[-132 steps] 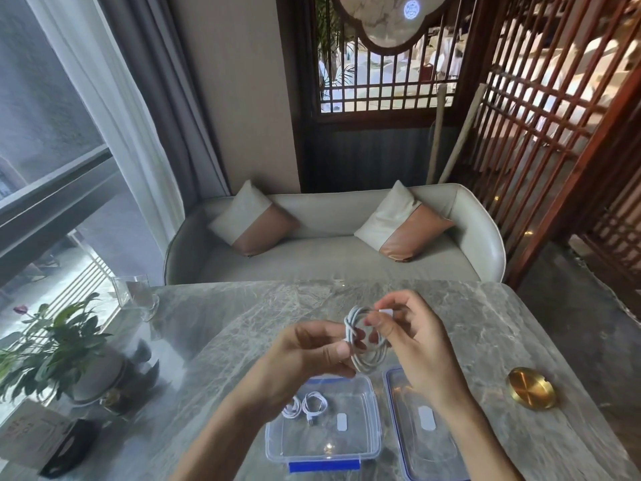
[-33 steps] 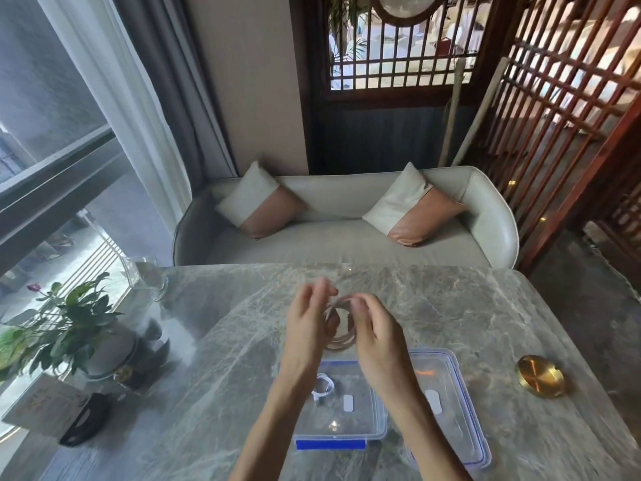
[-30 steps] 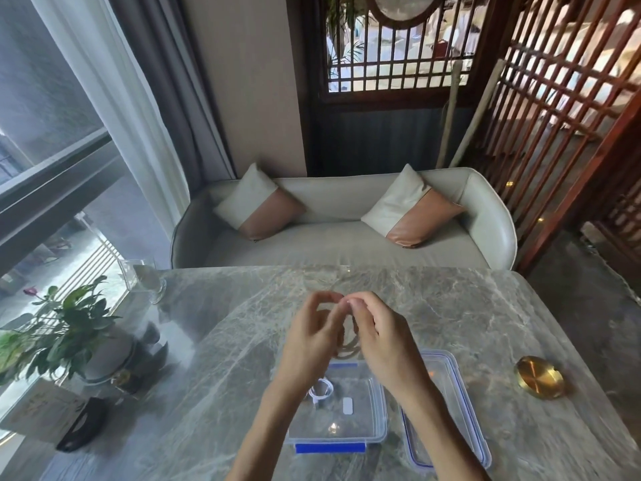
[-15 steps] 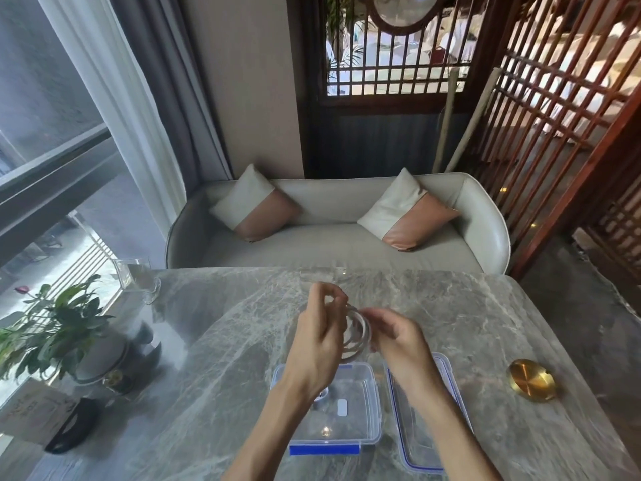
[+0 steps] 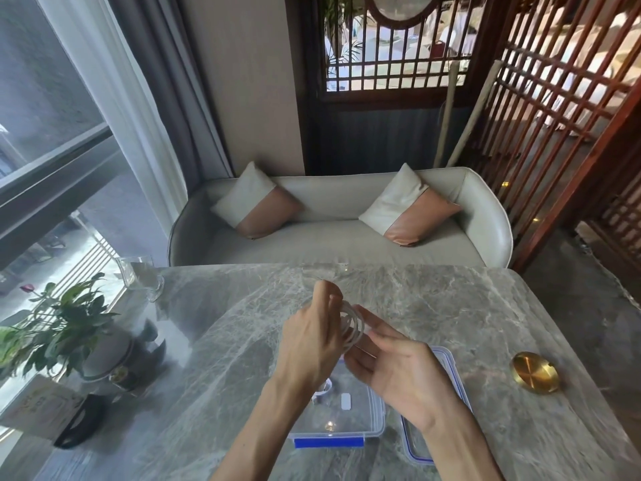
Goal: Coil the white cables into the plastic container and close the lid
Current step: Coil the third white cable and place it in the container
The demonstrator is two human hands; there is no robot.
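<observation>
A white cable (image 5: 353,325) wound into a small coil hangs in the air between my hands, above the table. My left hand (image 5: 314,338) holds the coil at its left side with curled fingers. My right hand (image 5: 395,366) pinches the coil's right edge, palm turned up. Below them sits the clear plastic container (image 5: 374,421) with a blue front clip; a second coiled white cable (image 5: 324,390) lies inside, partly hidden by my left wrist. The clear lid (image 5: 447,368) with a blue rim lies to the container's right, mostly under my right forearm.
The grey marble table (image 5: 225,359) carries a brass dish (image 5: 534,371) at the right and a glass (image 5: 140,277) at the far left. A potted plant (image 5: 59,328) and a black object (image 5: 81,425) stand at the left edge. A sofa (image 5: 333,220) lies beyond the table.
Both hands kept winding the coil above the container. My right hand turned palm up and dropped slightly; the left hand lifted its fingers over the coil. The view shifted a little.
</observation>
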